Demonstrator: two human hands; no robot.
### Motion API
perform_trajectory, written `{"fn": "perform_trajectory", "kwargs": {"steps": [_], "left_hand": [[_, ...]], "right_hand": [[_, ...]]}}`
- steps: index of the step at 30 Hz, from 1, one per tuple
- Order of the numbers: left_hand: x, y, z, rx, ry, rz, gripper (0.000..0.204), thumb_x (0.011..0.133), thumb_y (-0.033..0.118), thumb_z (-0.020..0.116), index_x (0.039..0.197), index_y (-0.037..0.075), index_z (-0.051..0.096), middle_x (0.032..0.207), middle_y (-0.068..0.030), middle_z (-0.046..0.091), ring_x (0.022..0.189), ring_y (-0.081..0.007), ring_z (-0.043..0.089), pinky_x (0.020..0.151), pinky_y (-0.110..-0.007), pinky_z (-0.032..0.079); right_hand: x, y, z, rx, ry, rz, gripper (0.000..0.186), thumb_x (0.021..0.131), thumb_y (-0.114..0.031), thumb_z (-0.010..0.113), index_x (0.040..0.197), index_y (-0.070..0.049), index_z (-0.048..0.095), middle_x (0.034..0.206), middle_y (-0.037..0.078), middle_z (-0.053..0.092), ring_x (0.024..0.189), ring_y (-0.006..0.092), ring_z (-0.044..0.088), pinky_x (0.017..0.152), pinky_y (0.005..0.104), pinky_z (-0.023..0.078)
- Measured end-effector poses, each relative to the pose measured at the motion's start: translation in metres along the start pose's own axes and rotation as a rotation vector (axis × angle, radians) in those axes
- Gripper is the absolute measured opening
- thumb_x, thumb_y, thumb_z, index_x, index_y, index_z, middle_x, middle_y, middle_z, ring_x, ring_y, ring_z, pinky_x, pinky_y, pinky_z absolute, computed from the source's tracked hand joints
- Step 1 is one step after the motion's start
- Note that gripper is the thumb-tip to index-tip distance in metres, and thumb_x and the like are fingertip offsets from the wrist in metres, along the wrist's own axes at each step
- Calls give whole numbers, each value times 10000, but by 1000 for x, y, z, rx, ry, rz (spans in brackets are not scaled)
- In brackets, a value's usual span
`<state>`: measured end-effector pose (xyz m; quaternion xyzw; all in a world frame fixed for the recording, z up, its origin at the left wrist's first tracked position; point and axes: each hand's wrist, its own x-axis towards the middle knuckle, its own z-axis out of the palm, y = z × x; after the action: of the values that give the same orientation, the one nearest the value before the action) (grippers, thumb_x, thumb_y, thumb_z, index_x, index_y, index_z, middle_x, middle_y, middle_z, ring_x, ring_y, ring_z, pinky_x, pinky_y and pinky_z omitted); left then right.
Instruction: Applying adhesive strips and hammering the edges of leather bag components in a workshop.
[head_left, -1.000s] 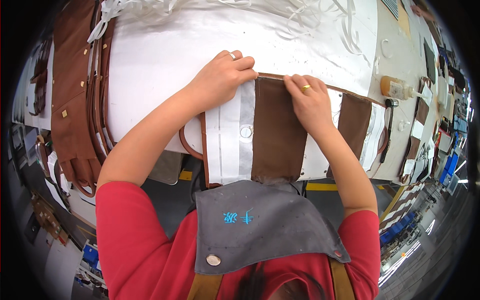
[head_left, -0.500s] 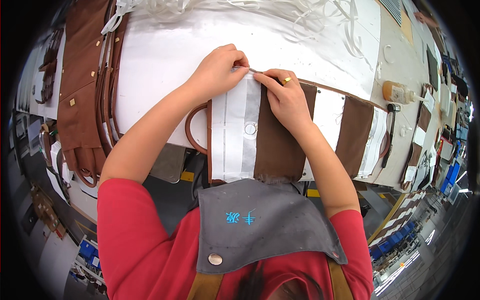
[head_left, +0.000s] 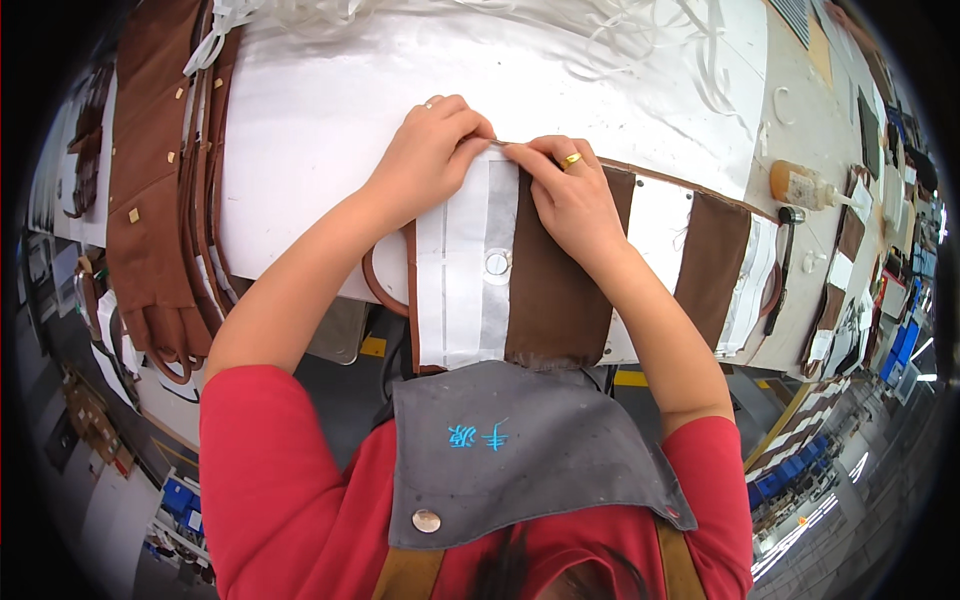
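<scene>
A flat bag piece [head_left: 557, 280] of brown cloth and white backing lies across the near side of the table, its brown loop handle [head_left: 374, 272] sticking out to the left. On its pale strip sits a small round disc [head_left: 497, 262]. At the far edge of the piece, my left hand [head_left: 432, 155] pinches the edge between thumb and fingers. Close beside it on the right, my right hand [head_left: 575, 190], a gold ring on one finger, pinches the same edge. A short stretch of dark edge shows between the two sets of fingertips.
Several brown bag pieces [head_left: 150, 230] are piled at the left. White ribbon strips [head_left: 690, 50] lie tangled at the back. On the right are an amber glue bottle [head_left: 800, 187] with a white nozzle and a hammer [head_left: 787, 250]. A second brown-and-white piece [head_left: 712, 260] lies near them.
My left hand has slid slightly left and down along the edge, widening the gap between my hands. My right hand stays almost in place, still pinching.
</scene>
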<state>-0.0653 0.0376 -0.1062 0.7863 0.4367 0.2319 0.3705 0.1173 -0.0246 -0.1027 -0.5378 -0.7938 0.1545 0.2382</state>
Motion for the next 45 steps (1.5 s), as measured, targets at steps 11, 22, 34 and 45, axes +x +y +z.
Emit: {"fn": "perform_trajectory", "kwargs": {"steps": [11, 22, 34, 45], "left_hand": [[2, -7, -10, 226, -60, 448, 206, 738, -31, 546, 893, 65, 643, 811, -20, 545, 765, -183, 509, 711, -301, 404], [-5, -1, -11, 165, -63, 285, 170, 774, -35, 536, 917, 24, 605, 865, -72, 538, 829, -235, 512, 746, -321, 438], [-4, 4, -8, 27, 13, -77, 81, 797, 67, 595, 840, 5, 624, 836, -76, 563, 835, -200, 551, 744, -294, 480], [-3, 6, 6, 188, 75, -130, 64, 779, 133, 609, 752, 81, 634, 803, -33, 587, 812, -198, 524, 753, -337, 364]], "right_hand": [[0, 4, -4, -47, -65, -40, 367, 720, 24, 557, 1080, -45, 561, 956, 38, 556, 880, 218, 511, 782, 321, 454], [-23, 25, -35, -315, -13, -4, 282, 717, 16, 574, 988, -57, 599, 854, 22, 549, 787, 203, 527, 734, 323, 439], [11, -8, 5, 116, 64, -16, 284, 735, 19, 589, 991, -90, 649, 913, 64, 573, 844, 232, 532, 741, 332, 467], [14, -7, 8, 73, 74, -35, 300, 716, 23, 577, 978, -106, 644, 884, 42, 572, 803, 233, 518, 727, 339, 451]]}}
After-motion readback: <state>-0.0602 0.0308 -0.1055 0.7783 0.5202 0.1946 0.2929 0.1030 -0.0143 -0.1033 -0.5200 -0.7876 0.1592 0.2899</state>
